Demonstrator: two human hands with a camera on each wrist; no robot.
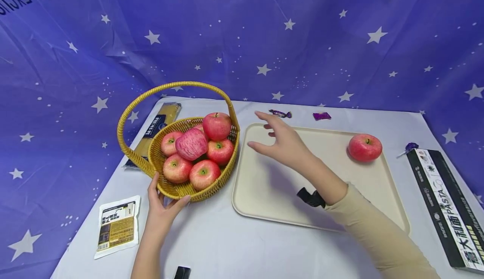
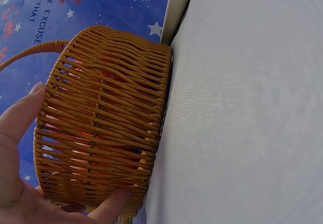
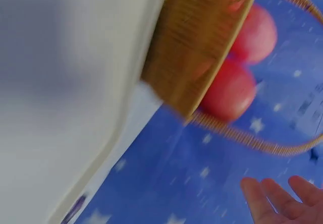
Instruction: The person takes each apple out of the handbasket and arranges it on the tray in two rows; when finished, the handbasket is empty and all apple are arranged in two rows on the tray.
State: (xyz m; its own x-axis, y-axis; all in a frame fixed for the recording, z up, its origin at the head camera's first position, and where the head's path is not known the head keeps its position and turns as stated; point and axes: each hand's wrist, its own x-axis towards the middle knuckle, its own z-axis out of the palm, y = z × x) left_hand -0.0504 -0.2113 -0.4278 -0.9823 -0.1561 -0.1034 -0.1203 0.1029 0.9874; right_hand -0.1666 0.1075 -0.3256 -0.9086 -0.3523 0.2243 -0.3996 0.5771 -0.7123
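Note:
A woven basket point(image 1: 211, 193) with a tall arched handle holds several red apples point(image 1: 191, 144), heaped above its rim. My left hand point(image 1: 160, 207) rests against its near left side, thumb and fingers spread along the woven wall. In the left wrist view, the thumb point(image 2: 25, 113) lies near the rim and a finger lower on the wall. My right hand point(image 1: 285, 144) hovers over the left part of a beige tray point(image 1: 280, 218), right of the basket, fingers apart and holding nothing. One apple point(image 1: 364, 148) sits at the tray's right side.
Behind the basket lies a pasta packet point(image 1: 154, 127); a white and brown pouch point(image 1: 118, 226) is at front left. Two purple wrapped candies point(image 1: 322, 116) lie behind the tray. A lollipop point(image 1: 411, 147) and a long black pasta box point(image 1: 446, 207) are at right.

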